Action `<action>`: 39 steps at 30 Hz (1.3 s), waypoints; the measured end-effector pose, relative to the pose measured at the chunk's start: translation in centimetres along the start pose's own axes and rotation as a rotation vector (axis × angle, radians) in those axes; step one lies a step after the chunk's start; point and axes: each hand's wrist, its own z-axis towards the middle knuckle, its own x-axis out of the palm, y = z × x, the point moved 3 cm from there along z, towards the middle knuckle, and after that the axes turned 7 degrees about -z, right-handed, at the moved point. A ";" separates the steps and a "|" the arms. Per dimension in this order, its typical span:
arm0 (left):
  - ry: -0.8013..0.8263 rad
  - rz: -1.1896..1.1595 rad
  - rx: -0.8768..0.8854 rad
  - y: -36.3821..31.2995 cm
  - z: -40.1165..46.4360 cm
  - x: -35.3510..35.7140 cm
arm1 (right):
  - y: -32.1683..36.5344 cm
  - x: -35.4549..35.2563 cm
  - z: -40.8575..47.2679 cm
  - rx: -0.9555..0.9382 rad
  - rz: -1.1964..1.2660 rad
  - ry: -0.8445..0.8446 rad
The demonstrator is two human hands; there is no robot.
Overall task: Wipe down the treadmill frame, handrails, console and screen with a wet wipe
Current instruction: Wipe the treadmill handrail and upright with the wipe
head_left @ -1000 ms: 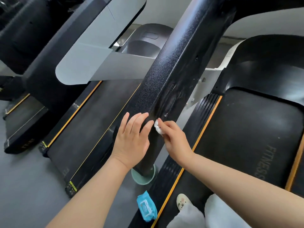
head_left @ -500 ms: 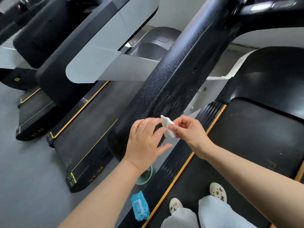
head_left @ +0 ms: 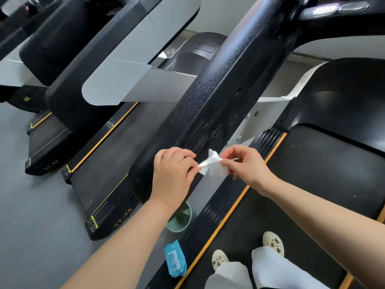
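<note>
Black handrail (head_left: 210, 105) behind stretched wipe (head_left: 212, 164)

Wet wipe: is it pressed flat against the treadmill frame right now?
No: the wet wipe is stretched in the air between the left hand and right hand, both pinching it.

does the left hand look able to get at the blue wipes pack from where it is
Probably not without bending down. The left hand is up at the frame pinching the wet wipe, while the wipes pack lies low by the deck edge. Nothing blocks the way.
</note>
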 end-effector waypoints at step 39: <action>0.100 -0.076 -0.026 -1.0 0.7 0.8 | 0.2 -0.1 -0.5 -0.010 0.212 0.192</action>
